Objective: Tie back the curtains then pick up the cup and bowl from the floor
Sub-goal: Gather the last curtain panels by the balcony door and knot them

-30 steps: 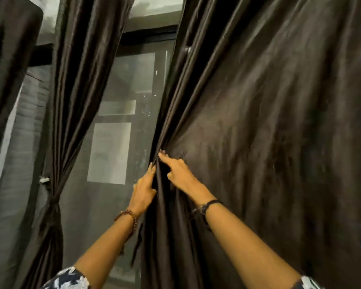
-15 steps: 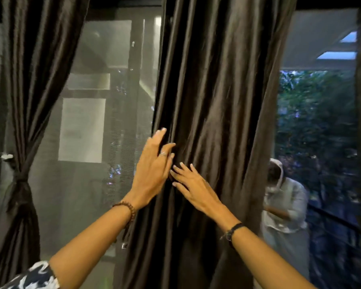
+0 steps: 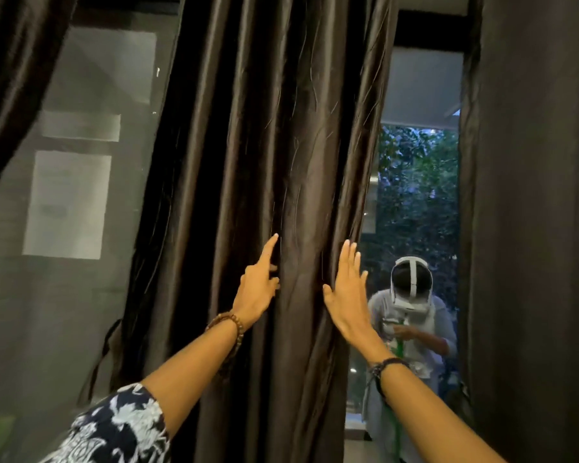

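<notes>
**Both hands flat on the middle curtain**

Left edge has another dark curtain (image 3: 17, 71), then window glass (image 3: 91, 182). Dead center hangs the brown curtain (image 3: 264, 145). Left hand (image 3: 256, 289) touches its folds, fingers mostly straight, gripping nothing. Right hand (image 3: 345, 295) is spread flat along its right edge. Reflected person (image 3: 411, 322) beyond that.

Both your arms reach up from the bottom of the frame toward its centre. Your left hand (image 3: 258, 285) has its index finger stretched upward, the others loosely bent. Your right hand (image 3: 346, 292) is flat, fingers straight and together, pointing up.
</notes>
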